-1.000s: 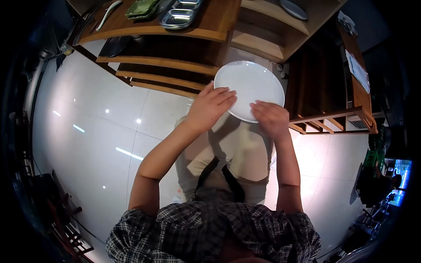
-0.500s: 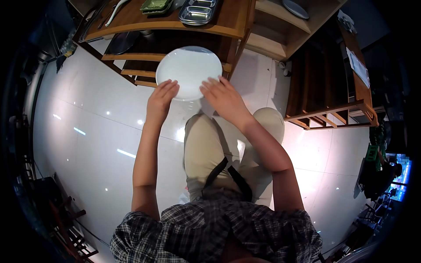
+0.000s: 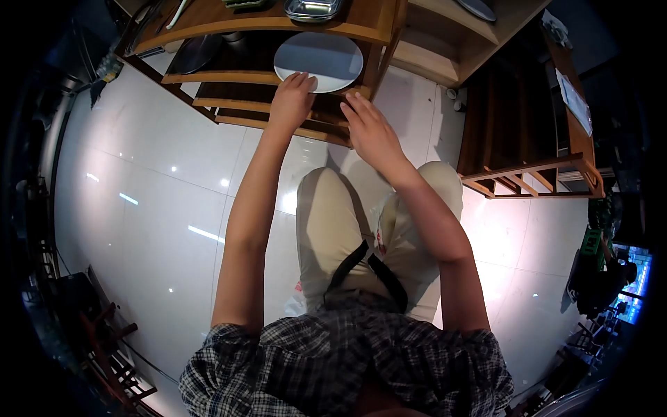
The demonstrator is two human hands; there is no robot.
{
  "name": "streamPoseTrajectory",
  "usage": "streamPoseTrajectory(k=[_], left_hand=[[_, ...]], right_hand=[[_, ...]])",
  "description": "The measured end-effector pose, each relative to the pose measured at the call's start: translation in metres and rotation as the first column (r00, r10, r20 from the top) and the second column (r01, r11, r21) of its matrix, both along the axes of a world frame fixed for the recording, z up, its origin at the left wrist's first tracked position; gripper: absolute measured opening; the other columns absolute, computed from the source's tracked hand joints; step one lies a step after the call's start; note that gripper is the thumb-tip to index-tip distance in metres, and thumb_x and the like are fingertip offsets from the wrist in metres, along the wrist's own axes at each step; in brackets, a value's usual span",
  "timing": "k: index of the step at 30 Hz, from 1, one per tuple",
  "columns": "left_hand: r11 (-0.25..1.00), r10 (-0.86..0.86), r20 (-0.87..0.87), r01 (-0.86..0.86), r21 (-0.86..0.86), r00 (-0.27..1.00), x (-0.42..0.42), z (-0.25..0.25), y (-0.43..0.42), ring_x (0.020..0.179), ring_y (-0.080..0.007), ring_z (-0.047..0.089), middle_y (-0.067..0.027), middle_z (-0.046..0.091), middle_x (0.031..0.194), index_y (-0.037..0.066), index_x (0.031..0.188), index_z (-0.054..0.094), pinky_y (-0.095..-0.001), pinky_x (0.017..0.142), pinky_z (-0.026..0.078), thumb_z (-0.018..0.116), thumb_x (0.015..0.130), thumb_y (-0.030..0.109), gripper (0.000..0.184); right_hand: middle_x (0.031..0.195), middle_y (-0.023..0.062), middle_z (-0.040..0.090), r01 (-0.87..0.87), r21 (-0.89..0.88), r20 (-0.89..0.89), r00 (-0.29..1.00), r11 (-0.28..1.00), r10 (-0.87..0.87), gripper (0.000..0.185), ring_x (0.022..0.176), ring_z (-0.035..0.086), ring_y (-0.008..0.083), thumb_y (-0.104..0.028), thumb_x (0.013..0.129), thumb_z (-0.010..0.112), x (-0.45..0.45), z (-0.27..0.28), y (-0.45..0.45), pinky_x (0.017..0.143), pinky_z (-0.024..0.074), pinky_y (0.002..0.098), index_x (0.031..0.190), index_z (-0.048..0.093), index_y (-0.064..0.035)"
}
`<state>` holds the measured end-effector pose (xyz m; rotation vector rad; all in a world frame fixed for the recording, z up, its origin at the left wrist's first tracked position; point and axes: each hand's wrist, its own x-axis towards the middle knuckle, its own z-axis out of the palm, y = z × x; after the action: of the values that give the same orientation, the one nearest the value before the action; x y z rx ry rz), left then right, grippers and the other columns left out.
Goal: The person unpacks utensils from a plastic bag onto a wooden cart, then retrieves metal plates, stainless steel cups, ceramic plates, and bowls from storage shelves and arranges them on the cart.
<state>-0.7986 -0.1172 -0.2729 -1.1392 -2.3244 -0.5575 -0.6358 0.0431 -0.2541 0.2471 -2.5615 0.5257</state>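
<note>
A round white plate (image 3: 321, 61) is partly inside the wooden shelf unit, under its top board, with shadow over its far part. My left hand (image 3: 293, 101) grips the plate's near left rim; its thumb is hidden or hard to make out. Just off the plate's near right edge is my right hand (image 3: 372, 132), open, its fingers stretched forward and holding nothing. What supports the plate from below cannot be seen clearly.
The wooden shelf unit (image 3: 354, 21) carries a metal tray (image 3: 311, 8) and a green dish (image 3: 243, 3) on top. A dark round pan or plate (image 3: 196, 53) lies on the shelf below. Another wooden rack (image 3: 528, 174) stands at right.
The white plate has moved forward and slightly right, in under the top board. My left hand went with it, while my right hand has come off the rim.
</note>
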Motion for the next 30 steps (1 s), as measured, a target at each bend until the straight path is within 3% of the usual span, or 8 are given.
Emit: streamPoseTrajectory(k=[5, 7, 11, 20, 23, 25, 28, 30], left_hand=[[0.997, 0.001, 0.074, 0.004, -0.073, 0.997, -0.004, -0.001, 0.007, 0.116, -0.0331, 0.053, -0.011, 0.061, 0.118, 0.009, 0.11, 0.062, -0.0519, 0.103, 0.036, 0.061, 0.086, 0.025, 0.029], [0.965, 0.164, 0.004, -0.16, -0.209, 0.986, 0.001, 0.003, 0.01, 0.121, -0.0318, 0.048, -0.0083, 0.057, 0.123, 0.014, 0.116, 0.06, -0.0626, 0.103, 0.028, 0.06, 0.087, 0.031, 0.034], [0.945, 0.177, -0.001, -0.17, -0.28, 0.984, -0.008, -0.001, 0.014, 0.123, -0.0312, 0.045, -0.0061, 0.056, 0.124, 0.017, 0.118, 0.059, -0.0685, 0.102, 0.024, 0.056, 0.089, 0.038, 0.036], [0.931, 0.2, -0.025, -0.198, -0.306, 0.979, -0.014, -0.004, 0.022, 0.121, -0.0316, 0.046, -0.0101, 0.056, 0.123, 0.014, 0.121, 0.058, -0.0675, 0.102, 0.024, 0.048, 0.091, 0.048, 0.046], [0.934, 0.265, -0.051, -0.269, -0.235, 0.963, 0.005, 0.007, 0.027, 0.118, -0.0306, 0.048, -0.0131, 0.057, 0.119, 0.011, 0.118, 0.058, -0.0639, 0.102, 0.027, 0.053, 0.09, 0.041, 0.041], [0.991, 0.04, -0.124, -0.024, 0.132, 0.992, 0.017, 0.011, 0.027, 0.109, -0.0306, 0.054, -0.0144, 0.059, 0.112, 0.007, 0.11, 0.06, -0.0537, 0.098, 0.037, 0.06, 0.085, 0.025, 0.03], [0.965, -0.149, -0.01, 0.147, 0.215, 0.989, 0.04, 0.018, 0.026, 0.1, -0.032, 0.058, -0.0137, 0.061, 0.107, 0.004, 0.106, 0.059, -0.0428, 0.086, 0.047, 0.062, 0.079, 0.006, 0.028], [0.951, -0.226, 0.044, 0.21, 0.227, 0.973, 0.056, 0.028, 0.028, 0.082, -0.0293, 0.063, -0.0117, 0.064, 0.09, 0.004, 0.103, 0.061, -0.0371, 0.071, 0.051, 0.061, 0.076, 0.004, 0.027]], right_hand=[[0.135, 0.0141, 0.048, 0.007, 0.003, 0.012, 1.0, 1.0, -0.007, 0.046, 0.128, 0.043, 0.031, -0.001, 0.078, 0.056, 0.0, -0.004, 0.004, 0.105, 0.039, 0.0416, 0.124, 0.055, -0.0041], [0.135, 0.0146, 0.047, 0.023, 0.052, 0.016, 1.0, 0.998, -0.023, 0.046, 0.128, 0.043, 0.0312, -0.001, 0.078, 0.057, 0.001, -0.004, 0.008, 0.106, 0.0379, 0.0417, 0.124, 0.055, -0.0043], [0.137, 0.0142, 0.046, 0.061, 0.031, 0.064, 0.996, 0.998, -0.063, 0.049, 0.13, 0.042, 0.0306, -0.004, 0.079, 0.061, 0.002, -0.01, 0.014, 0.107, 0.0359, 0.0409, 0.127, 0.051, -0.0045], [0.139, 0.0141, 0.044, 0.139, 0.023, 0.066, 0.988, 0.99, -0.141, 0.048, 0.131, 0.04, 0.0304, -0.005, 0.08, 0.06, 0.007, -0.008, 0.01, 0.107, 0.0355, 0.0417, 0.127, 0.05, -0.0057], [0.127, 0.0148, 0.053, 0.196, 0.081, -0.093, 0.978, 0.977, -0.189, 0.035, 0.124, 0.047, 0.0316, -0.006, 0.079, 0.06, 0.009, 0.0, 0.009, 0.103, 0.0385, 0.0437, 0.113, 0.058, -0.0045], [0.104, 0.0147, 0.062, 0.302, 0.064, -0.09, 0.951, 0.951, -0.296, 0.016, 0.105, 0.057, 0.0327, -0.009, 0.078, 0.06, 0.01, 0.005, 0.01, 0.09, 0.0461, 0.0426, 0.092, 0.063, -0.0036], [0.084, 0.0122, 0.062, 0.5, 0.07, 0.056, 0.862, 0.863, -0.504, 0.009, 0.088, 0.06, 0.0297, -0.012, 0.077, 0.058, 0.014, 0.01, 0.019, 0.08, 0.0479, 0.0418, 0.076, 0.061, -0.0031], [0.081, 0.0119, 0.062, 0.545, 0.071, 0.035, 0.835, 0.835, -0.548, 0.011, 0.084, 0.06, 0.0299, -0.014, 0.077, 0.058, 0.016, 0.023, 0.031, 0.077, 0.049, 0.0421, 0.075, 0.061, -0.0033]])
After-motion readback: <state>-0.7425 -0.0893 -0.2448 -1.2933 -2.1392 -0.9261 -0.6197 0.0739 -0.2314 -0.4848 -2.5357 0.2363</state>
